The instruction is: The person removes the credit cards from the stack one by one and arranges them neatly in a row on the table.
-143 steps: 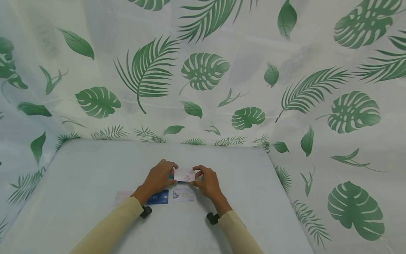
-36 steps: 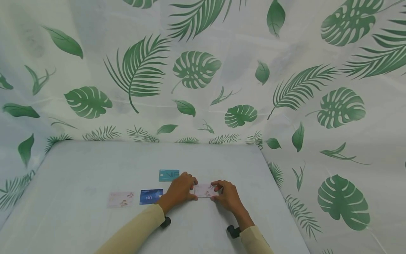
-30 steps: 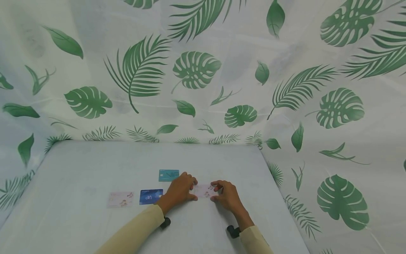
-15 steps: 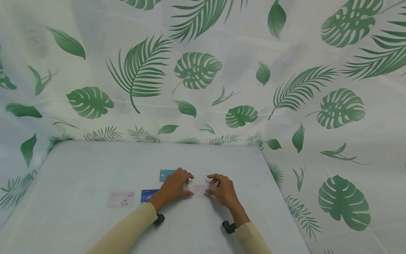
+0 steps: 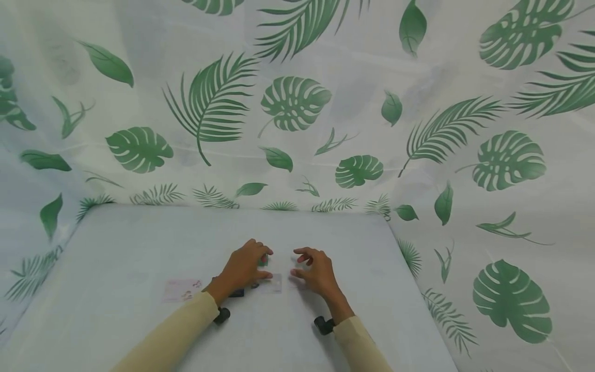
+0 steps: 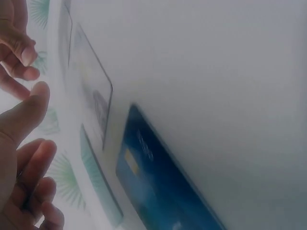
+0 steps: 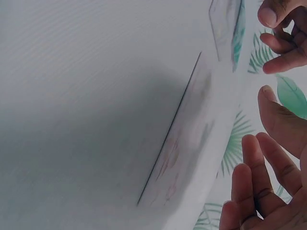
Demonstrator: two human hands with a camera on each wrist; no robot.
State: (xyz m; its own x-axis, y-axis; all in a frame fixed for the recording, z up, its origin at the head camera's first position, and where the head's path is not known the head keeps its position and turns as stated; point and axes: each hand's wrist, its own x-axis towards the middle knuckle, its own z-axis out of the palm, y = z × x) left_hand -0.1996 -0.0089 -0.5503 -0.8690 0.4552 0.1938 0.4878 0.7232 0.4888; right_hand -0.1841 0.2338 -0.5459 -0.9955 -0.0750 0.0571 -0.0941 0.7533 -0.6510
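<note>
Several cards lie on the white table (image 5: pixel 139 248). A pink floral card (image 5: pixel 182 290) lies alone at the left. The dark blue card (image 6: pixel 158 187) is mostly hidden under my left wrist in the head view. A pale white card (image 5: pixel 271 284) lies between my hands. My left hand (image 5: pixel 244 267) hovers with loosely curled fingers over the teal card (image 5: pixel 263 261) and holds nothing. My right hand (image 5: pixel 312 269) is relaxed and empty. Just beside its fingers (image 7: pixel 259 182), a pale floral card (image 7: pixel 187 139) lies flat.
A leaf-printed curtain (image 5: pixel 297 103) hangs close behind the table and wraps round its left and right sides. The table's right edge (image 5: pixel 413 289) runs near my right arm. A black wrist mount (image 5: pixel 324 325) shows at each cuff.
Both hands have let go of the pale floral card, which now lies flat on the table. They have lifted and spread apart, and my left hand has shifted toward the teal card.
</note>
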